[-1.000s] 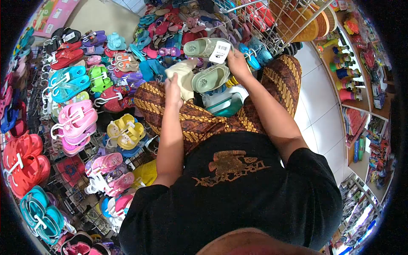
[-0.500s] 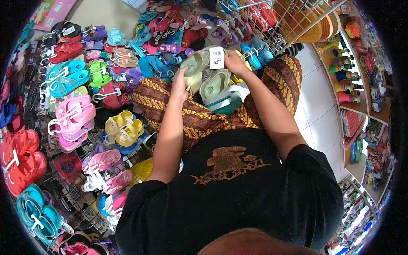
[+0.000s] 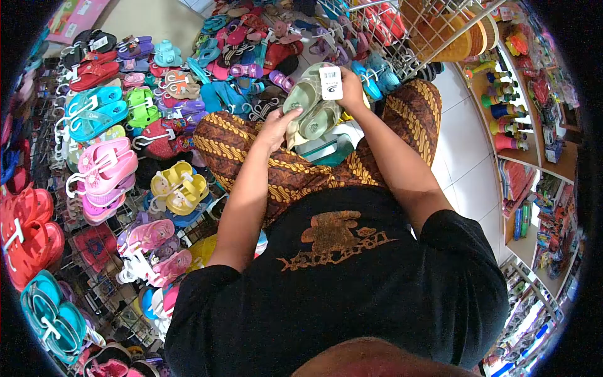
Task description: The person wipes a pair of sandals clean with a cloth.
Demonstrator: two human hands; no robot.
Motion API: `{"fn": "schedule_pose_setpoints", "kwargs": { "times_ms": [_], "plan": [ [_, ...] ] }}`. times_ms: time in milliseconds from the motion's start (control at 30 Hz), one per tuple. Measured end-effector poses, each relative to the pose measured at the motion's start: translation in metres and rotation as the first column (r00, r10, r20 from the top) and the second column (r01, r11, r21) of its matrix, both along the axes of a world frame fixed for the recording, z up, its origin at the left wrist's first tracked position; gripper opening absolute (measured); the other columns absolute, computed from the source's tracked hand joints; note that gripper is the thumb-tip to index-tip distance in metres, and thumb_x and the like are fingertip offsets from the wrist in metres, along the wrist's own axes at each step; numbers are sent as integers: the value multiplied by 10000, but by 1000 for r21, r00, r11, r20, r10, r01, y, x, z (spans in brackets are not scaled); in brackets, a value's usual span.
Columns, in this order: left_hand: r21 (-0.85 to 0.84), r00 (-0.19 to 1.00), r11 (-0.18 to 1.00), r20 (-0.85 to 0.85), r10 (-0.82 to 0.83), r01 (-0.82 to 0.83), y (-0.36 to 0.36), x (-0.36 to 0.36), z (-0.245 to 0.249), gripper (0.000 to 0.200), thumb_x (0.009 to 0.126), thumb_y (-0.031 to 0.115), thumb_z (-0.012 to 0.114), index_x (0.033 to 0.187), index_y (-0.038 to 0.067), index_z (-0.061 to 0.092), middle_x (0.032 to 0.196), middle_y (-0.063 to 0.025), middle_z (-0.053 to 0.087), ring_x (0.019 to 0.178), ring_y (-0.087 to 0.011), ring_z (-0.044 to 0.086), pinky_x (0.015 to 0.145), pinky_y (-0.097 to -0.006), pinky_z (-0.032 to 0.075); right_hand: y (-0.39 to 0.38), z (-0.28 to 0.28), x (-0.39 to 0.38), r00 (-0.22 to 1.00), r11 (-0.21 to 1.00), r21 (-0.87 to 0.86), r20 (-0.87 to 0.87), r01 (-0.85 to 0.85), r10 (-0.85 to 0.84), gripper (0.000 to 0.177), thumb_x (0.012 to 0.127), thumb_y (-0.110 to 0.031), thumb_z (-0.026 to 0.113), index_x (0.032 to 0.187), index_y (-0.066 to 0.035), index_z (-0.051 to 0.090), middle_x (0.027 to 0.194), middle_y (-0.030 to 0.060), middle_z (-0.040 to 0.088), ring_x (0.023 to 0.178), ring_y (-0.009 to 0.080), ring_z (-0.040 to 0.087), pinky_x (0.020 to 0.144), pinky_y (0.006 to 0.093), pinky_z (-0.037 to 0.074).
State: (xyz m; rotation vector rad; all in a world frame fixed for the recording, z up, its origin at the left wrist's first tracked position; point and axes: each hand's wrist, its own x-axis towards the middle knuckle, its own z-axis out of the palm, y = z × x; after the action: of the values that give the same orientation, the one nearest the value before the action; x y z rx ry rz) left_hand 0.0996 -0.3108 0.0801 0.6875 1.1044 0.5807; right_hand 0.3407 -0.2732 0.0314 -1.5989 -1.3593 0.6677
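A pair of pale green sandals (image 3: pixel 321 121) is held over my crossed legs, soles partly facing up. My left hand (image 3: pixel 275 129) grips their near left side, with the thumb lying on a sandal and the other fingers underneath. At the far right side my right hand (image 3: pixel 353 92) is closed on the same pair, beside a white barcode tag (image 3: pixel 331 83); its fingertips are hidden. Below them, between my legs, lies a teal item (image 3: pixel 336 151) that I cannot fully make out.
To the left, many sandals hang on a wire rack, including pink sandals (image 3: pixel 105 164), yellow sandals (image 3: pixel 181 188) and red clogs (image 3: pixel 28 220). More footwear is piled ahead. A metal grid (image 3: pixel 452 41) stands at the upper right, and shelves (image 3: pixel 534 141) line the right side.
The green sandals have shifted slightly right and turned a little. My left hand has moved right and in, its thumb now on a sandal. The tag has moved right with my right hand.
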Motion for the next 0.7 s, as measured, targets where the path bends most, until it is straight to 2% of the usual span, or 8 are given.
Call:
{"fn": "schedule_pose_setpoints", "kwargs": {
  "times_ms": [67, 167, 200, 433, 500, 533, 633, 700],
  "plan": [
    [1, 991, 992, -27, -127, 128, 0, -3, -7, 396, 943, 193, 759, 1277, 17, 639, 1161, -68, 712, 1007, -162, 687, 884, -333, 553, 1, 2, 3, 1000, 1000, -11, 7, -6, 6, 402, 834, -433, 759, 927, -43, 725, 825, 229, 723, 804, 416, 719, 753, 483, 560],
    [71, 982, 980, 13, -188, 187, -5, 3, -12, 394, 941, 181, 758, 1273, 7, 637, 1145, -71, 719, 991, -154, 688, 876, -326, 553, -8, 44, 1, 995, 981, -172, 39, 94, -89, 513, 881, -545, 707, 933, -35, 719, 808, 230, 719, 776, 410, 717, 738, 482, 555],
    [78, 986, 983, 12, -165, 164, -8, 6, -8, 386, 942, 175, 755, 1266, -3, 641, 1131, -66, 723, 977, -145, 687, 870, -319, 552, -9, 43, -3, 985, 986, -91, 115, 142, -131, 614, 910, -634, 644, 929, -24, 716, 796, 240, 713, 757, 403, 715, 726, 483, 550],
    [114, 982, 979, -108, -158, 170, -3, 5, -13, 421, 959, 237, 741, 1288, -2, 631, 1143, -62, 711, 993, -151, 679, 867, -317, 547, 1, 30, -6, 994, 985, -141, 58, 100, -93, 635, 960, -635, 571, 952, -13, 697, 782, 248, 701, 780, 430, 709, 727, 487, 542],
    [114, 975, 982, -180, -132, 154, -2, 9, -12, 388, 997, 257, 692, 1293, 14, 627, 1179, -60, 700, 1022, -149, 677, 875, -328, 549, -1, 25, -2, 992, 986, -125, -52, 108, -115, 621, 997, -612, 535, 928, -9, 669, 761, 228, 695, 747, 376, 710, 718, 464, 537],
    [89, 992, 993, -109, -71, 81, -3, 11, -14, 408, 1012, 344, 665, 1263, 22, 653, 1184, -70, 694, 1040, -149, 666, 887, -323, 536, -2, 25, -4, 982, 985, -98, -112, 142, -153, 612, 1005, -602, 532, 916, -10, 663, 755, 219, 693, 736, 359, 708, 713, 460, 534],
    [35, 997, 999, -67, 43, -41, -1, 14, -16, 463, 1005, 386, 675, 1263, 4, 633, 1248, -83, 646, 1110, -157, 607, 934, -336, 501, 1, 19, -5, 935, 963, -137, -241, 231, -259, 596, 1030, -571, 530, 878, -8, 656, 758, 172, 701, 710, 277, 696, 690, 431, 523],
    [202, 988, 977, -149, -32, 62, -5, 17, -17, 494, 953, 279, 757, 1327, 18, 568, 1267, -97, 609, 1153, -196, 581, 968, -347, 483, -1, 12, -4, 918, 958, -134, -281, 252, -281, 603, 1034, -571, 528, 856, -8, 652, 753, 157, 701, 697, 254, 685, 677, 419, 519]
  ]
}}
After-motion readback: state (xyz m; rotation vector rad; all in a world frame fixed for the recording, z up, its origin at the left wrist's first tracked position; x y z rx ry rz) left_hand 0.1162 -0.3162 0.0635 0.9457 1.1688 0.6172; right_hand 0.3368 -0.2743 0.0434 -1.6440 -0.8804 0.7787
